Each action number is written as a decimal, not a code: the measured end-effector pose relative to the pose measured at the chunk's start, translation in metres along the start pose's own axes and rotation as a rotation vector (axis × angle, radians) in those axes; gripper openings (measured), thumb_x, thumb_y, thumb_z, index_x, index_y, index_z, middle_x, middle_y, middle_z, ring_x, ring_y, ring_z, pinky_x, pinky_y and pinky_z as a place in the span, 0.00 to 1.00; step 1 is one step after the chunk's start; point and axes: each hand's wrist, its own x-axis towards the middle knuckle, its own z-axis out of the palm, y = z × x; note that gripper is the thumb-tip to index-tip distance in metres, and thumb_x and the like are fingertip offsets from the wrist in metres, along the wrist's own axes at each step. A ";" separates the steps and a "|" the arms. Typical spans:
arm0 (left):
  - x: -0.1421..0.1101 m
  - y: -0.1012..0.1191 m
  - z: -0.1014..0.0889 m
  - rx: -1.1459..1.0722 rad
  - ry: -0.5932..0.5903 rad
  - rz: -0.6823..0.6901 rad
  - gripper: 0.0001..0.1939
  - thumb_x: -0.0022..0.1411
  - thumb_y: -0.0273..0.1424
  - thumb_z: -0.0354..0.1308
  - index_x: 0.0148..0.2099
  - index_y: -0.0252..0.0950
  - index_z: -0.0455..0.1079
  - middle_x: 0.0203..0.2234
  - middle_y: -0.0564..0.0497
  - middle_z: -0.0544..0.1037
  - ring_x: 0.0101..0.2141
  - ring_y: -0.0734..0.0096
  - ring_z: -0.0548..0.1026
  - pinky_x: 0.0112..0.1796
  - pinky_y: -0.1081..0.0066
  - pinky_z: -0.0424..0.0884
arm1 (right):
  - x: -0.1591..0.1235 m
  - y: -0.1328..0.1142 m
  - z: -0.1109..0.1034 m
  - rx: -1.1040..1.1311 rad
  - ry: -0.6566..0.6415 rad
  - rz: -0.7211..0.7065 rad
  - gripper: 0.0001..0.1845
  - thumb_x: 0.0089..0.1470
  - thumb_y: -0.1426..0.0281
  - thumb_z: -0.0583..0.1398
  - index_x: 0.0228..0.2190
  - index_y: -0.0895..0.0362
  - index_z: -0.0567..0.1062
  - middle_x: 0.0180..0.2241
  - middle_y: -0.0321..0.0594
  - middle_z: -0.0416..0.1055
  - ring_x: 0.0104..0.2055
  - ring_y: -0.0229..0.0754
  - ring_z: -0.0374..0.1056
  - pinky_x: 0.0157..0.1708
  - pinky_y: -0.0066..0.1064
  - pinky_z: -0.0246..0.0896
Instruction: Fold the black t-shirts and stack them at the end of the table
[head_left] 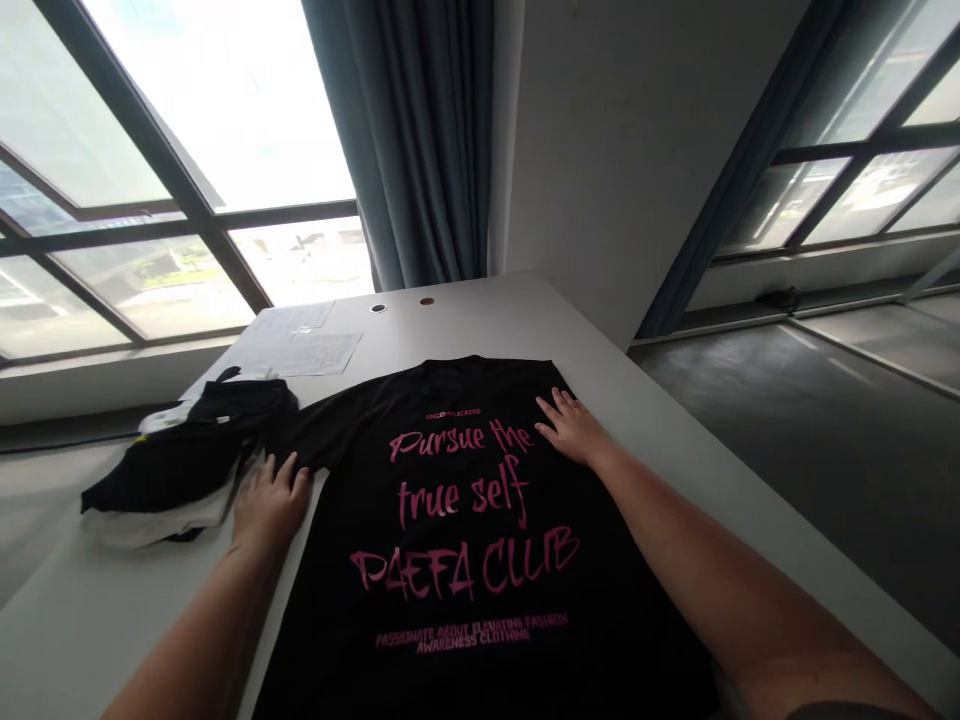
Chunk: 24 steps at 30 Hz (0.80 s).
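A black T-shirt (450, 510) with pink lettering lies spread on the white table, its neckline toward the far end. Its left sleeve stretches out toward a pile of clothes, while the right sleeve is mostly hidden. My left hand (271, 500) rests with fingers apart at the edge of the left sleeve, beside the pile. Near the right shoulder, my right hand (571, 428) lies flat on the shirt with its fingers spread. Neither hand grips the cloth.
A pile of black and white clothes (172, 460) sits at the table's left edge. Printed papers (322, 353) lie farther back on the white table (495, 310), near two round cable holes. Windows, a blue curtain (427, 140) and a wall stand beyond.
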 end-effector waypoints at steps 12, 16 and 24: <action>0.046 0.001 0.006 -0.232 0.084 -0.076 0.30 0.74 0.42 0.44 0.68 0.32 0.68 0.64 0.30 0.68 0.63 0.38 0.67 0.60 0.43 0.64 | -0.002 0.004 0.003 -0.044 0.128 -0.007 0.34 0.68 0.57 0.52 0.68 0.60 0.65 0.71 0.52 0.56 0.73 0.59 0.52 0.71 0.50 0.50; 0.055 -0.005 0.020 -0.378 0.122 -0.011 0.30 0.72 0.39 0.45 0.67 0.27 0.68 0.66 0.30 0.66 0.65 0.42 0.65 0.64 0.47 0.63 | -0.005 0.004 0.001 -0.009 0.181 0.011 0.31 0.67 0.61 0.52 0.66 0.59 0.68 0.70 0.50 0.59 0.72 0.56 0.55 0.71 0.49 0.52; 0.067 -0.018 0.020 -0.741 0.304 0.087 0.29 0.69 0.38 0.50 0.67 0.30 0.67 0.65 0.34 0.66 0.67 0.49 0.63 0.67 0.52 0.60 | -0.006 0.007 0.000 0.033 0.196 0.022 0.29 0.66 0.62 0.53 0.65 0.58 0.71 0.69 0.48 0.61 0.71 0.56 0.57 0.70 0.50 0.54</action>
